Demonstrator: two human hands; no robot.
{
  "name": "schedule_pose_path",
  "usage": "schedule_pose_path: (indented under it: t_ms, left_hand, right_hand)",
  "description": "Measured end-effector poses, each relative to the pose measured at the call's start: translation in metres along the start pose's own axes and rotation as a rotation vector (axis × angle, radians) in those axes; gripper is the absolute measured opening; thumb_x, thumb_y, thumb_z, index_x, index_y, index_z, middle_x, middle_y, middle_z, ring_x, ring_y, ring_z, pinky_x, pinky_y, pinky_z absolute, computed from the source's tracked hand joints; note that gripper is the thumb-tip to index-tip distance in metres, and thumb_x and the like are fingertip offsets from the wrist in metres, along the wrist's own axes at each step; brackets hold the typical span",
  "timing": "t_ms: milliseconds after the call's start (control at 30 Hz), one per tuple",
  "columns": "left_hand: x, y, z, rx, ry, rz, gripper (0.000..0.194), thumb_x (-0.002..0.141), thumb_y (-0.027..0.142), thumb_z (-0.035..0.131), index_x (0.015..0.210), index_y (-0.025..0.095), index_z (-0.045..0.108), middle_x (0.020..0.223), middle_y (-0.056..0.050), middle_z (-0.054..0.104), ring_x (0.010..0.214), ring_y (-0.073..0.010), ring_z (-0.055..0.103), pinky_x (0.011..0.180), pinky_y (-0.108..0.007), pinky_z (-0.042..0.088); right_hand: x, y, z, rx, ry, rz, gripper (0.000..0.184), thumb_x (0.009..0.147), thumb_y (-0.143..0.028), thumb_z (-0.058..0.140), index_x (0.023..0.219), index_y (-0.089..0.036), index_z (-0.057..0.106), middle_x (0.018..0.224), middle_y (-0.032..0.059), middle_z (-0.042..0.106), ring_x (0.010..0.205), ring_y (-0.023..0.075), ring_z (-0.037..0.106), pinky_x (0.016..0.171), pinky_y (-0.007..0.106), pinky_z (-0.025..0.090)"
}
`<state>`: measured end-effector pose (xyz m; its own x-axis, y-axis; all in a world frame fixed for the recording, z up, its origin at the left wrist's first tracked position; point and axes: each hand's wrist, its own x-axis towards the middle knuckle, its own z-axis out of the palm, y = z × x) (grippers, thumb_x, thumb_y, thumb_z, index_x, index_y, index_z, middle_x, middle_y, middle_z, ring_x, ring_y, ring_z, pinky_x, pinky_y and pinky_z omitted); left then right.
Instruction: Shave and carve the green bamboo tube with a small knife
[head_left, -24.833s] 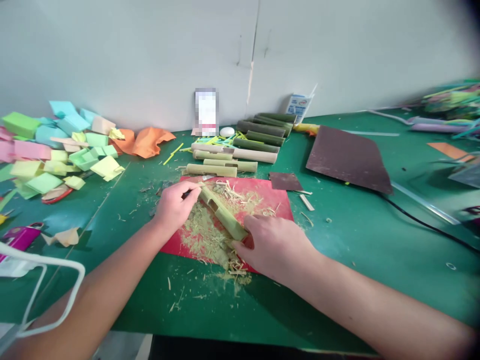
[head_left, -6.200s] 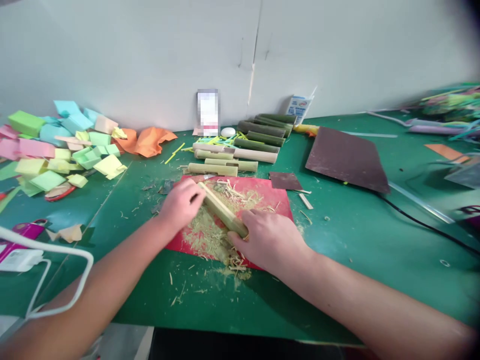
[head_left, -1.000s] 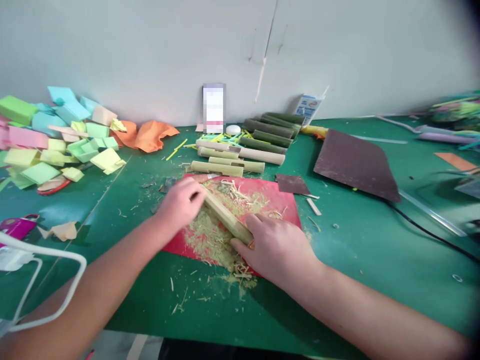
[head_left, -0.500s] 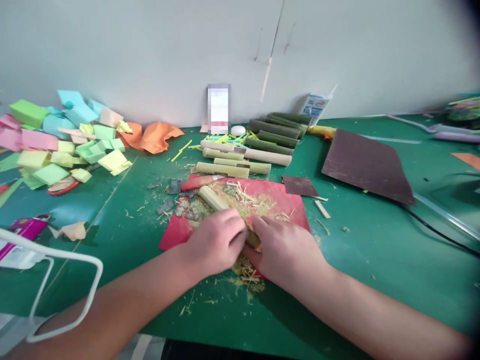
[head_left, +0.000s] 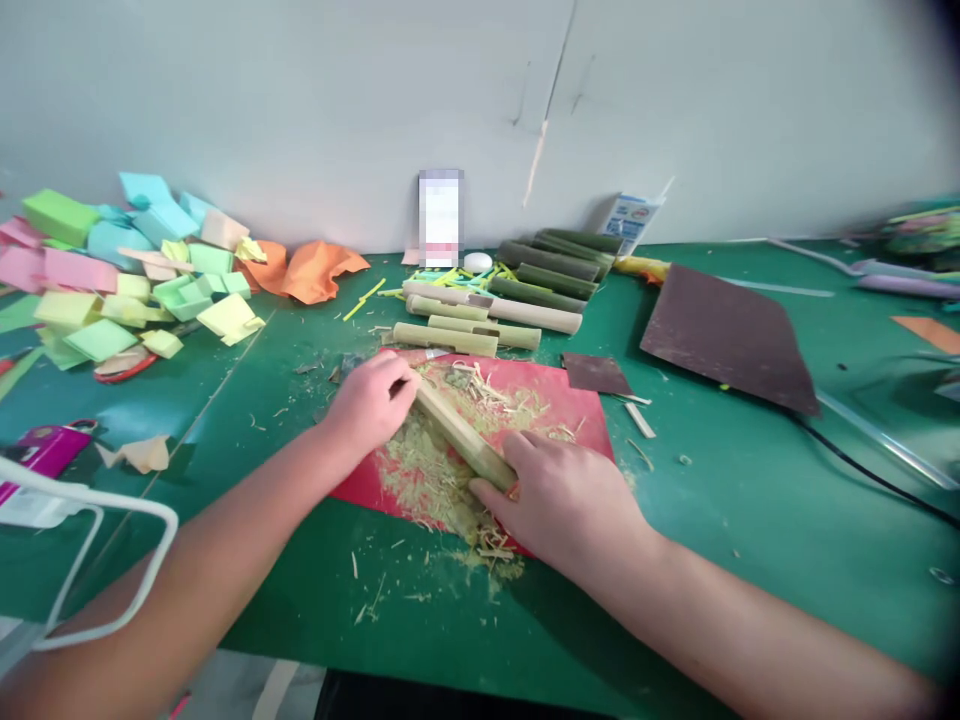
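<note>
A pale, peeled bamboo tube slants over a red sheet strewn with shavings and dust. My right hand is closed round its near end, the thumb along the underside. At the far end my left hand curls its fingers about the tube; whether a scrap of sandpaper lies under them is hidden. Beneath the tube, pale green dust and thin bamboo shavings spill past the sheet's front edge. Just behind the sheet, several cut bamboo tubes lie side by side.
Dark green bamboo pieces lie at the back beside a propped phone. Brown sandpaper and a smaller piece are to the right. Folded coloured papers heap up at the left, above a white looped frame.
My left hand has slid away from my right hand, up along the bamboo tube to its far end. My right hand keeps its grip at the near end.
</note>
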<state>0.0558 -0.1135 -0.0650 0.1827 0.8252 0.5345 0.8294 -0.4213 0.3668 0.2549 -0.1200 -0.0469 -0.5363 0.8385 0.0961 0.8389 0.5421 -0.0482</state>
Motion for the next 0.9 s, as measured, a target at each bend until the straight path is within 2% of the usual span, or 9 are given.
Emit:
schedule_pose_path:
  t_ms: [67,167,200,267,333,467,600,733,900]
  left_hand:
    - [-0.001,-0.001,0.000,-0.024,-0.050,0.036,0.022,0.088,0.019,0.048,0.067,0.016,0.053,0.069,-0.002,0.051,0.067,-0.0143,0.049,0.065,-0.029,0.041]
    - [-0.003,0.001,0.001,-0.105,-0.227,0.091,0.015,0.088,0.019,0.048,0.075,0.016,0.056,0.077,-0.004,0.055,0.072,-0.0144,0.051,0.066,-0.027,0.043]
    - [-0.002,0.000,0.001,-0.094,-0.204,0.081,0.017,0.088,0.018,0.048,0.073,0.016,0.056,0.074,-0.003,0.054,0.071,-0.0141,0.051,0.066,-0.027,0.042]
    - [0.000,-0.004,0.000,-0.006,-0.038,-0.005,0.022,0.087,0.017,0.049,0.066,0.016,0.053,0.067,-0.002,0.050,0.066,-0.0139,0.049,0.064,-0.028,0.041]
    - [0.002,-0.006,-0.001,0.012,0.027,-0.045,0.021,0.086,0.017,0.050,0.065,0.016,0.052,0.068,-0.001,0.050,0.065,-0.0137,0.048,0.062,-0.028,0.040]
    - [0.001,-0.005,0.000,-0.125,-0.185,0.062,0.018,0.088,0.018,0.047,0.072,0.016,0.055,0.073,-0.003,0.054,0.071,-0.0138,0.051,0.065,-0.027,0.041]
    - [0.001,-0.006,-0.001,-0.024,0.014,-0.037,0.020,0.086,0.016,0.050,0.066,0.016,0.053,0.067,-0.002,0.051,0.065,-0.0138,0.048,0.063,-0.028,0.040]
    - [-0.007,0.008,0.000,-0.159,-0.200,0.050,0.016,0.089,0.018,0.047,0.076,0.015,0.057,0.076,-0.004,0.055,0.073,-0.0147,0.051,0.066,-0.028,0.042]
    - [-0.012,0.014,-0.001,-0.191,-0.141,0.038,0.012,0.088,0.017,0.050,0.081,0.014,0.059,0.077,-0.004,0.057,0.074,-0.0137,0.054,0.070,-0.028,0.044]
  right_hand:
    - [0.000,0.000,0.001,-0.004,0.002,-0.007,0.022,0.076,-0.041,0.056,0.073,-0.020,0.053,0.065,0.0017,0.061,0.057,0.0169,0.057,0.048,0.028,0.020]
    - [-0.001,0.001,0.002,-0.004,0.002,-0.018,0.021,0.076,-0.040,0.056,0.073,-0.020,0.053,0.066,0.0021,0.061,0.057,0.0167,0.057,0.049,0.028,0.020]
    - [-0.001,0.001,0.002,-0.001,0.004,-0.019,0.022,0.076,-0.041,0.056,0.074,-0.020,0.053,0.066,0.0021,0.062,0.057,0.0170,0.057,0.049,0.028,0.021]
    - [-0.001,0.001,0.001,0.001,0.004,-0.012,0.023,0.077,-0.042,0.056,0.076,-0.020,0.054,0.068,0.0022,0.062,0.059,0.0179,0.058,0.049,0.028,0.021]
    - [-0.001,0.001,0.000,0.000,-0.006,-0.011,0.022,0.077,-0.042,0.056,0.077,-0.019,0.054,0.069,0.0024,0.063,0.059,0.0188,0.059,0.049,0.028,0.021]
    - [0.000,0.000,-0.002,-0.002,-0.030,-0.018,0.022,0.076,-0.041,0.057,0.076,-0.020,0.054,0.069,0.0023,0.063,0.060,0.0193,0.060,0.049,0.029,0.021]
    - [-0.001,0.000,-0.002,-0.002,-0.021,0.000,0.023,0.077,-0.042,0.056,0.079,-0.020,0.055,0.070,0.0027,0.064,0.061,0.0192,0.060,0.049,0.028,0.022]
    - [-0.001,0.000,-0.002,-0.006,-0.023,-0.025,0.019,0.076,-0.038,0.057,0.078,-0.019,0.055,0.070,0.0024,0.064,0.061,0.0193,0.060,0.049,0.029,0.022]
    - [-0.005,0.002,-0.001,-0.021,0.052,-0.089,0.024,0.080,-0.043,0.053,0.078,-0.019,0.056,0.069,0.0027,0.061,0.060,0.0192,0.059,0.050,0.030,0.024]
